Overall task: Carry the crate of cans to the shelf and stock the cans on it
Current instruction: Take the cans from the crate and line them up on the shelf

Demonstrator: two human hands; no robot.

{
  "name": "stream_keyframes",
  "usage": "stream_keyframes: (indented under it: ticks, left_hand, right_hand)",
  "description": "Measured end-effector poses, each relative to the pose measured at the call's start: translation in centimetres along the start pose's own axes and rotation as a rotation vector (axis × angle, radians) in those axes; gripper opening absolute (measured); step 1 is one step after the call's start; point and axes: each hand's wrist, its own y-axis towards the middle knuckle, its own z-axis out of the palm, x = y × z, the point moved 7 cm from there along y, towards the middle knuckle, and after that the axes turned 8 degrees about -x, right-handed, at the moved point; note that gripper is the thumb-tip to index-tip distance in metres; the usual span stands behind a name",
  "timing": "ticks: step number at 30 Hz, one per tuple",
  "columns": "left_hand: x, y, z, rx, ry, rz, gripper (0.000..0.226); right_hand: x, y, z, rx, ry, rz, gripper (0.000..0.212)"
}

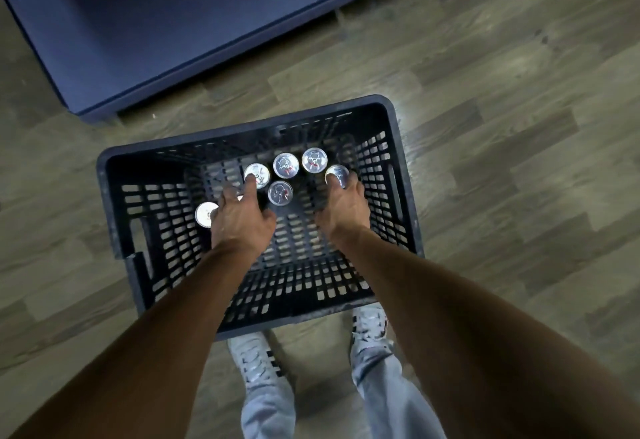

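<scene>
A dark slatted plastic crate (394, 175) stands on the floor in front of my feet. Several upright cans with silver tops stand inside it, one near the left wall (205, 214) and a cluster toward the far side (286, 165). Both my hands reach down into the crate. My left hand (239, 220) has a fingertip on the top of one can (259, 172), and another can is mostly hidden beneath it. My right hand (343, 206) curls its fingers round the rightmost can (338, 172).
A dark blue shelf base (180, 22) fills the upper left, its front edge a short way beyond the crate. Wood-look floor (519, 126) lies all around. My two white shoes (254, 357) stand just behind the crate's near wall.
</scene>
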Motion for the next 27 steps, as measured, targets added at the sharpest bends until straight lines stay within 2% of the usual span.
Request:
stream_keyframes:
  ticks: [3, 5, 12, 16, 18, 24, 25, 27]
  left_hand:
    - [0.4, 0.3, 2.4, 0.016, -0.027, -0.020, 0.071]
    - [0.4, 0.5, 3.9, 0.038, -0.040, -0.013, 0.072]
    - [2.1, 2.1, 6.8, 0.055, -0.053, -0.069, 0.074]
    - [2.1, 2.7, 7.9, 0.083, -0.059, -0.057, 0.075]
    - [2.0, 3.1, 8.1, 0.083, -0.049, -0.053, 0.075]
    - [1.4, 5.1, 8.0, 0.067, -0.004, -0.024, 0.072]
    - [1.3, 5.4, 8.1, 0.060, 0.010, -0.016, 0.073]
    - [1.3, 6.2, 8.1, 0.041, 0.025, -0.005, 0.072]
  right_hand:
    - [-0.6, 1.7, 2.5, 0.026, -0.055, -0.002, 0.048]
    - [-0.4, 3.0, 3.4, 0.030, -0.094, -0.019, 0.045]
    - [0.5, 6.5, 4.5, 0.036, -0.181, -0.059, 0.051]
    - [-0.6, 6.9, 5.7, 0.101, -0.230, -0.015, 0.071]
    - [-0.7, 7.1, 5.8, 0.020, -0.259, -0.009, 0.075]
    - [-0.9, 8.4, 5.2, -0.183, -0.167, 0.046, 0.059]
    - [-1.1, 8.5, 5.4, -0.190, -0.136, 0.062, 0.060]
    - [-1.6, 8.6, 6.4, -0.122, -0.127, 0.084, 0.074]
